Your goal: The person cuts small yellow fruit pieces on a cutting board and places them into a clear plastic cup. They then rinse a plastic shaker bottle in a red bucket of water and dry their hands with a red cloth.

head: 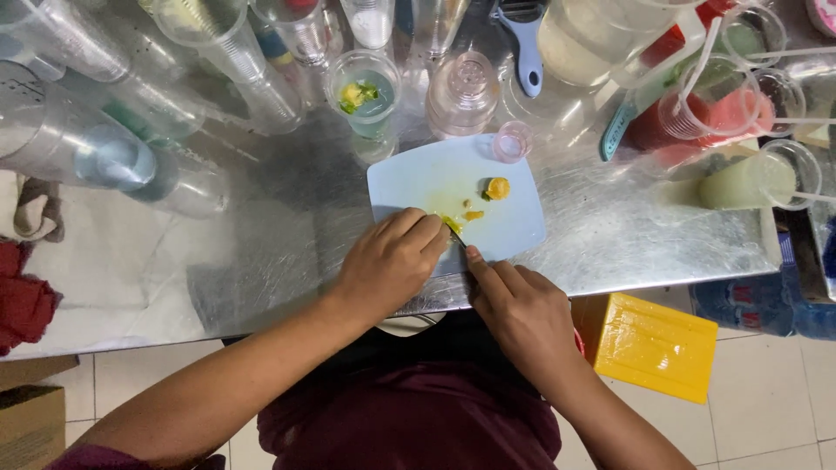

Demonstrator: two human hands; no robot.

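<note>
In the head view, your left hand [389, 261] has its fingers curled together over small yellow fruit pieces [453, 224] on the light blue cutting board [514, 222]. Your right hand [514, 305] has its fingers closed on a thin knife [456, 235], index finger stretched along it. The board lies on the steel worktop [610, 235]; a cut fruit half [497, 188] sits near its middle.

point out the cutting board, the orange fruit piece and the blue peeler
cutting board [514, 222]: head view, bare right part
orange fruit piece [497, 188]: head view, its middle
blue peeler [528, 61]: head view, handle

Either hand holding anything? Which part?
Right hand grips a knife by its handle, mostly hidden; only the blade shows. Left hand presses a small yellow-green fruit piece on the cutting board.
</note>
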